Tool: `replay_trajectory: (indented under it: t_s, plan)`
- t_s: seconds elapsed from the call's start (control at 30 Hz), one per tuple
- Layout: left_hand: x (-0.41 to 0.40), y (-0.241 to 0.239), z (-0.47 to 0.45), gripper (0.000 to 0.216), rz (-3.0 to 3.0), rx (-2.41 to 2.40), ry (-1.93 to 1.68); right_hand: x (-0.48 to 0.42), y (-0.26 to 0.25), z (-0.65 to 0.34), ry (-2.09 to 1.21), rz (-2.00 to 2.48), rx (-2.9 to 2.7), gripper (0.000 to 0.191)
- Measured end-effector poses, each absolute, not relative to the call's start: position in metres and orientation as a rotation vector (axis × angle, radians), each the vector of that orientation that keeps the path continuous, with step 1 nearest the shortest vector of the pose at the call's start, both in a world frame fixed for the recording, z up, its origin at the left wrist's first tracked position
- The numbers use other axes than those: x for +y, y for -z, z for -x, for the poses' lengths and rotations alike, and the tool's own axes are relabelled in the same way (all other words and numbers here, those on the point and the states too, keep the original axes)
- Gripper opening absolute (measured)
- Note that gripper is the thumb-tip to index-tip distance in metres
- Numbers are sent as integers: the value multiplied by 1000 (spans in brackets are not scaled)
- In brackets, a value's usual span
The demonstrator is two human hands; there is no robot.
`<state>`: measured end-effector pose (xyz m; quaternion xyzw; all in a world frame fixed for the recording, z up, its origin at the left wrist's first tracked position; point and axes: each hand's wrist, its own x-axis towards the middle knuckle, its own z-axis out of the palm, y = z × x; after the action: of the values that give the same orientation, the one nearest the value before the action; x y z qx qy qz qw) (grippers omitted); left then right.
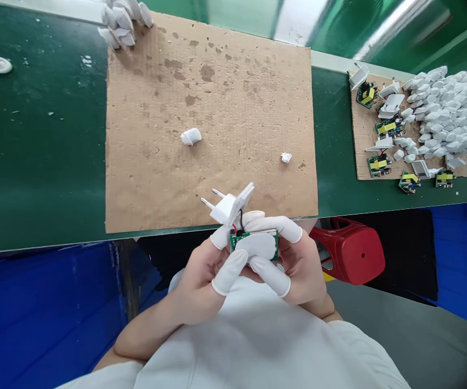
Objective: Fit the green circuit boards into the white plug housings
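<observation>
Both my hands meet just below the table's front edge, fingertips in white finger cots. My left hand [205,275] and my right hand [294,265] together grip a white charger housing [260,244] with a green circuit board [238,240] partly inside it. A white plug cap with two round pins [227,205] sticks up above my fingers, joined to the board by red and black wires. On the brown cardboard sheet [213,124] beyond lie one white housing part [191,136] and a small white scrap [286,158].
A green table [39,151] carries the cardboard. Several white caps [122,20] sit at the sheet's far left corner. At the right, a smaller cardboard [365,135] holds green circuit boards [379,163] and a heap of white housings [448,111]. A red stool [351,251] and blue bins [34,313] stand below.
</observation>
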<state>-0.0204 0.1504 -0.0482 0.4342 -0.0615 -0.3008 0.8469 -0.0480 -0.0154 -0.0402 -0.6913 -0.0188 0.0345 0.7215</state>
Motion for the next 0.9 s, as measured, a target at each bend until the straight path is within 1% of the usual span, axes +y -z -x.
replay_trajectory:
  t_s: [0.13,0.2,0.3,0.43,0.6,0.7,0.77,0.83,0.9]
  plan:
    - [151,53,23,36,-899,-98,619,-11,42,50,-12,1623,-19,29]
    - [151,55,24,35,-932,-89,593,-12,41,51,-25,1599,-22,34]
    - [151,57,23,33,-964,-83,583,-17,41,50,-149,1548,-67,46]
    - [149,58,20,33,-988,-143,533,-20,44,51,-187,1570,-57,40]
    - [144,56,17,36,-1088,-248,545,-19,48,54,-219,1548,-73,52]
    - [144,56,17,36,-1000,-273,554,-18,48,54,-185,1508,-82,45]
    - [146,56,18,41,-921,-273,603,-17,47,53,-174,1449,-73,39]
    - [149,56,19,46,-867,-263,673,-17,45,51,-187,1372,-50,37]
    - [151,55,18,50,-859,-240,719,-18,44,50,-187,1371,-29,39]
